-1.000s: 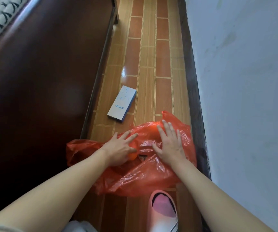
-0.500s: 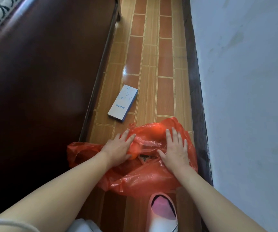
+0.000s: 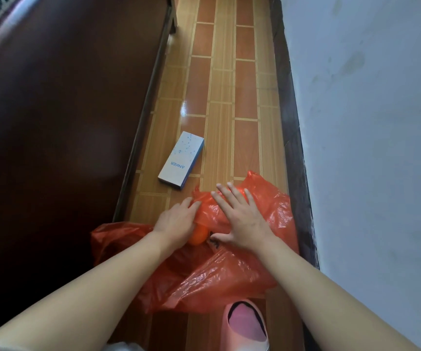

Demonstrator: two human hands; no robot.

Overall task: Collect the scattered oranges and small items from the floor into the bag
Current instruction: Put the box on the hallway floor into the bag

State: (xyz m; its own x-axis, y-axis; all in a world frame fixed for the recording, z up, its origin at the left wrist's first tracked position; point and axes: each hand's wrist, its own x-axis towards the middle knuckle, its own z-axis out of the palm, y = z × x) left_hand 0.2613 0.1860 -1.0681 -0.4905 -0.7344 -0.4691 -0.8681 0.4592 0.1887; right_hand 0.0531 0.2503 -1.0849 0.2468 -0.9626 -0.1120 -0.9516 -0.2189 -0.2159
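Observation:
A crumpled red plastic bag (image 3: 229, 272) lies on the floor in front of me. My left hand (image 3: 176, 220) arches over an orange (image 3: 198, 236) at the bag's mouth, fingers together and fingertips touching the bag's folded edge; its thumb is hidden. My right hand (image 3: 242, 219) lies flat on top of the bag with fingers spread, holding nothing. A white and blue carton (image 3: 181, 160) lies on the floor just beyond the bag, to the left. What is inside the bag is mostly hidden.
A narrow strip of brown tiled floor (image 3: 245, 97) runs between a dark wooden bed side (image 3: 65, 122) on the left and a white wall (image 3: 369, 148) with a dark skirting on the right. A pink slipper (image 3: 247, 323) sits at the near edge.
My right hand has slid left across the bag, towards my left hand. My left hand's fingers have drawn together over the orange, which stays where it was.

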